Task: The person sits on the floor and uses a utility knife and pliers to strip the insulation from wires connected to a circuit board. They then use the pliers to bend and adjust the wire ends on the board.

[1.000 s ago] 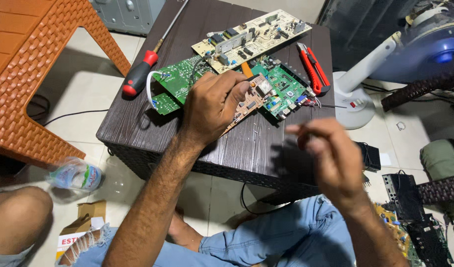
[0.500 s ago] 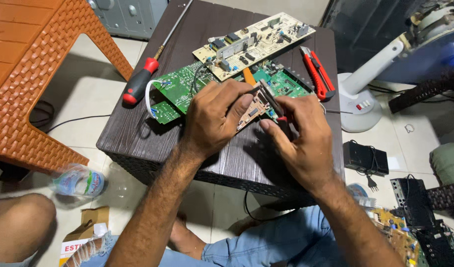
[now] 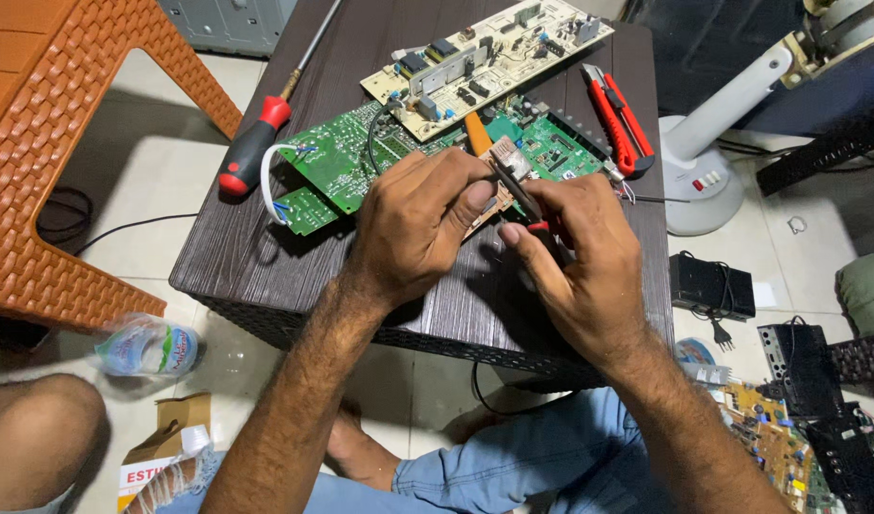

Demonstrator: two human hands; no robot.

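The left hand (image 3: 413, 224) is clamped on a small brown board (image 3: 504, 167) above the dark table (image 3: 266, 238). The right hand (image 3: 580, 266) pinches a thin tool (image 3: 515, 190) against it. Better keep the board steady and press lightly.

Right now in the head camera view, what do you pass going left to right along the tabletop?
Red-handled screwdriver → green circuit board → left hand → right hand, with a thin tool in its grip → red utility knife by the dark table's right edge.
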